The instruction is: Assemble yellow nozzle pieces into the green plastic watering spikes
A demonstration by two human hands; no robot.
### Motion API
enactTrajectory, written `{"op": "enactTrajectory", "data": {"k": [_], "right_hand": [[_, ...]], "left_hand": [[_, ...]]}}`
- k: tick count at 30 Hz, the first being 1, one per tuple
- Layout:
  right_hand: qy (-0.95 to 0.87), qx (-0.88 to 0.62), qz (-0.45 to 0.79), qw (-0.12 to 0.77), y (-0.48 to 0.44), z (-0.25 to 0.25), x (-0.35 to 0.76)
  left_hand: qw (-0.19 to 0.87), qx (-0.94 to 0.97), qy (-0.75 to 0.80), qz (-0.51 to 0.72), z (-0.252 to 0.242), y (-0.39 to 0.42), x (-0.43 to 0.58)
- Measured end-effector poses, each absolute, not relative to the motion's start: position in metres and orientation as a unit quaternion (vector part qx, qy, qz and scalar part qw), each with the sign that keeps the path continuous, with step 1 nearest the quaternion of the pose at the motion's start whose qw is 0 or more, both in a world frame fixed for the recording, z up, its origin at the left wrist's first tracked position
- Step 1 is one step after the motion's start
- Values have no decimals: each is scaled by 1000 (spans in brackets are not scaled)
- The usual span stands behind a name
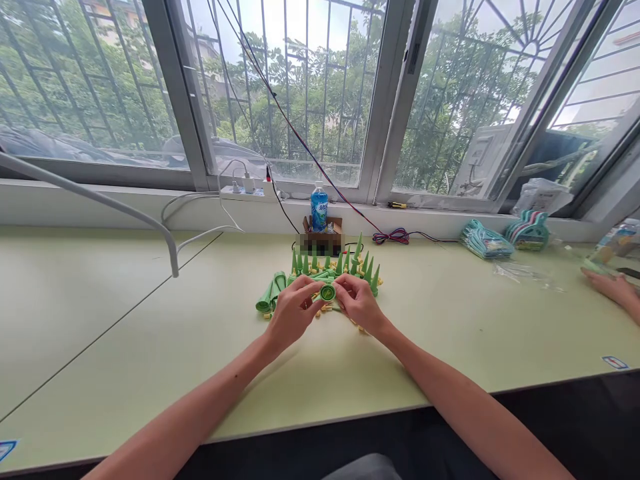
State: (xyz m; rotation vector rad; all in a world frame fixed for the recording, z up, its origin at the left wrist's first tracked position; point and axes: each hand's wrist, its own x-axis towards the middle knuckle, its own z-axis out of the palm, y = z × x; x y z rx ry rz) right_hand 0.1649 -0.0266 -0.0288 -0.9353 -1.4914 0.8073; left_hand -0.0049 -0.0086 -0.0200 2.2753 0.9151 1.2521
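Note:
A green plastic cone spike (327,293) is held up over the table, its round open end turned towards me. My left hand (296,305) grips its rim from the left between thumb and fingers. From the right, my right hand (359,301) pinches the same rim, fingers closed. Behind the hands stand several pointed green cones (367,269) in a cluster, with small yellow pieces (361,328) scattered among and in front of them. More green cones (270,293) lie on their sides left of the cluster. The rest of the held cone is hidden behind its open end.
Beyond the cones, a blue liquid bottle (319,208) stands at a small brown box (323,239). Coiled wires (391,236) and teal packaged items (486,239) lie along the windowsill side. A grey tube (150,212) arches in at left. Another person's hand (611,287) rests at far right.

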Motion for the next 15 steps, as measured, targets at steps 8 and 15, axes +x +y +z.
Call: {"op": "enactTrajectory", "data": {"k": [8,15], "right_hand": [[-630,-398,345,571,-26,-29,164],[-622,-379,337,597,-26,-27,162]], "left_hand": [[212,798,329,459,-18,-10,-2],[411,703,357,457,-12,-12,0]]}}
